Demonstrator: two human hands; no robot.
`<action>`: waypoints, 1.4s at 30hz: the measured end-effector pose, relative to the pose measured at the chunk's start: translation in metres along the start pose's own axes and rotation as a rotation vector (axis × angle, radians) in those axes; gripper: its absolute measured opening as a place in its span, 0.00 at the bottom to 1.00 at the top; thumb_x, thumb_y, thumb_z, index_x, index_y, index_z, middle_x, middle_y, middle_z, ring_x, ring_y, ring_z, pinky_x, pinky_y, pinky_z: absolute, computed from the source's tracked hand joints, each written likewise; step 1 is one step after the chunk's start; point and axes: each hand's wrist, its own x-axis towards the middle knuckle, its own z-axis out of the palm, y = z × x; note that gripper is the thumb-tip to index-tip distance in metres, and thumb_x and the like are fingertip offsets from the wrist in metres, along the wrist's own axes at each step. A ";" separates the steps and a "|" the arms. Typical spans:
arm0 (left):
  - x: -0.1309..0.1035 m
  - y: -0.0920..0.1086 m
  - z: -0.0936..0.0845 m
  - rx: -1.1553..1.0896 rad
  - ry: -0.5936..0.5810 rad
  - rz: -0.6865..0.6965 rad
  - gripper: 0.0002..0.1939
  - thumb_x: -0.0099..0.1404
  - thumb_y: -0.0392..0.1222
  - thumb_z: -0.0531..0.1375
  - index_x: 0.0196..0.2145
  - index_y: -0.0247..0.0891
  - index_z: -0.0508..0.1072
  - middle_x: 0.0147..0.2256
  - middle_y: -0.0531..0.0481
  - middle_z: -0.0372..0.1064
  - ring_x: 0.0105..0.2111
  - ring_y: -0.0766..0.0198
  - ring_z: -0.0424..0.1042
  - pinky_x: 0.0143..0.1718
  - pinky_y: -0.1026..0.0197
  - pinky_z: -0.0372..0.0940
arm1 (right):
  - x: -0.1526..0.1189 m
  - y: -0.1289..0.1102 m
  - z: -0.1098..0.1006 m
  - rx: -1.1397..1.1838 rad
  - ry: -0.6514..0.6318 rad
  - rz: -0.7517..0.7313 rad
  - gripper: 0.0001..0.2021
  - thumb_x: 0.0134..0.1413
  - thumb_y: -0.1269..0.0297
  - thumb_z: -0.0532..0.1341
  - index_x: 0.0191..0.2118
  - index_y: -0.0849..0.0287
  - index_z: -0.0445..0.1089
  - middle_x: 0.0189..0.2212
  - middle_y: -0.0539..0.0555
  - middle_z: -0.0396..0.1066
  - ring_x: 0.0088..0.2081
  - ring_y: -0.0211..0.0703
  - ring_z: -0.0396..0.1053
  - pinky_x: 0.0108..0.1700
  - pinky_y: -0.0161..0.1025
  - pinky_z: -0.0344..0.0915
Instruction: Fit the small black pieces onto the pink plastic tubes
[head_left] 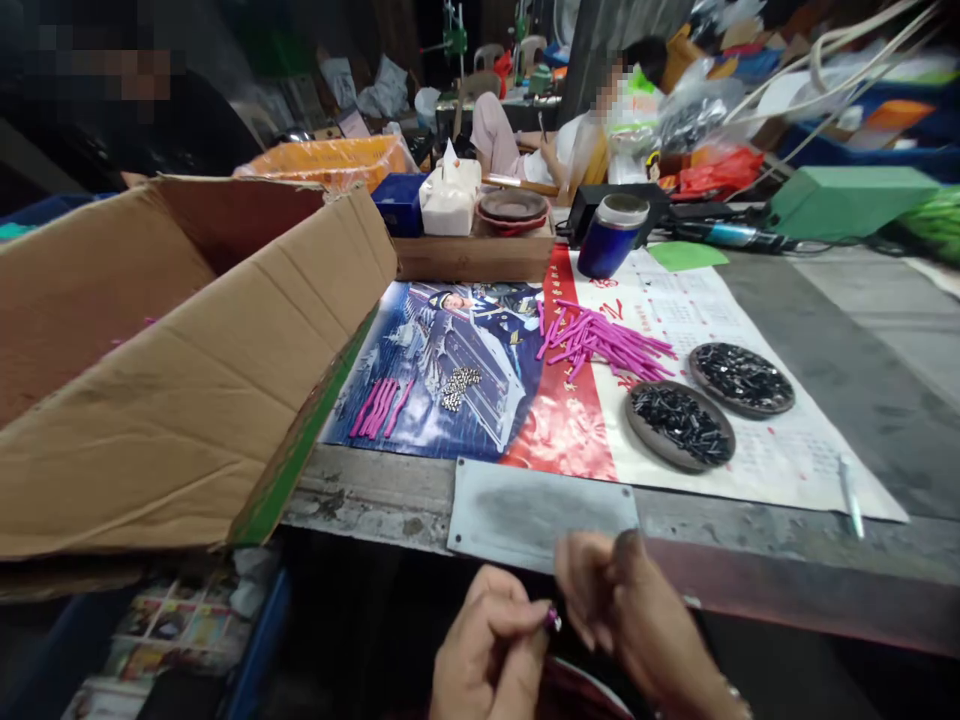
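Observation:
Below the table's front edge, my left hand (491,640) pinches a small purple piece (553,618) with a shiny end between thumb and finger. Close on its right is my right hand (622,610), blurred by motion, its fingers bent; whether it holds anything is hidden. A grey metal plate (540,510) lies at the table edge just beyond the hands. Farther back on the poster is a pile of purple strips (600,340), with two round dishes of small dark parts (681,427) (741,378) to its right. Several purple strips (381,408) lie beside a small speckled cluster (460,388) on the left.
A large open cardboard box (187,370) stands at the left. Behind the poster (480,430) are a wooden box (472,258), a tissue pack (450,195) and a blue jar (611,238). A white pen (851,497) lies at the right. Two people are in the background.

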 end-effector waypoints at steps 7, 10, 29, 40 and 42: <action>0.065 0.034 -0.073 0.657 -0.329 0.334 0.11 0.72 0.32 0.54 0.44 0.40 0.75 0.35 0.49 0.68 0.35 0.63 0.70 0.36 0.63 0.65 | -0.024 -0.009 -0.037 -0.316 0.204 -0.003 0.12 0.61 0.53 0.64 0.37 0.57 0.70 0.33 0.53 0.70 0.24 0.36 0.65 0.24 0.32 0.66; 0.088 0.036 -0.080 1.004 -0.447 0.450 0.15 0.72 0.28 0.50 0.45 0.39 0.74 0.37 0.47 0.70 0.37 0.60 0.69 0.40 0.58 0.63 | -0.033 -0.009 -0.038 -0.438 0.077 -0.016 0.11 0.64 0.55 0.60 0.34 0.56 0.69 0.30 0.51 0.70 0.29 0.39 0.68 0.30 0.32 0.68; 0.102 0.029 -0.024 1.205 -0.661 0.483 0.14 0.70 0.27 0.50 0.40 0.37 0.73 0.36 0.47 0.68 0.37 0.58 0.67 0.38 0.56 0.61 | -0.044 -0.004 -0.050 -0.412 -0.182 -0.008 0.13 0.70 0.58 0.55 0.32 0.54 0.63 0.28 0.48 0.69 0.30 0.36 0.68 0.34 0.30 0.65; 0.067 0.020 -0.010 1.015 -0.435 0.647 0.11 0.71 0.26 0.52 0.37 0.34 0.72 0.33 0.46 0.70 0.33 0.61 0.69 0.36 0.60 0.67 | -0.050 -0.013 -0.037 -0.434 -0.045 -0.013 0.13 0.70 0.60 0.54 0.31 0.55 0.64 0.27 0.47 0.67 0.29 0.34 0.66 0.32 0.28 0.64; 0.055 0.024 -0.015 0.999 -0.406 0.682 0.10 0.71 0.27 0.53 0.37 0.34 0.72 0.33 0.47 0.70 0.31 0.63 0.69 0.33 0.63 0.67 | -0.050 -0.010 -0.033 -0.406 0.013 0.002 0.13 0.69 0.59 0.54 0.32 0.55 0.66 0.27 0.47 0.67 0.28 0.34 0.66 0.31 0.28 0.64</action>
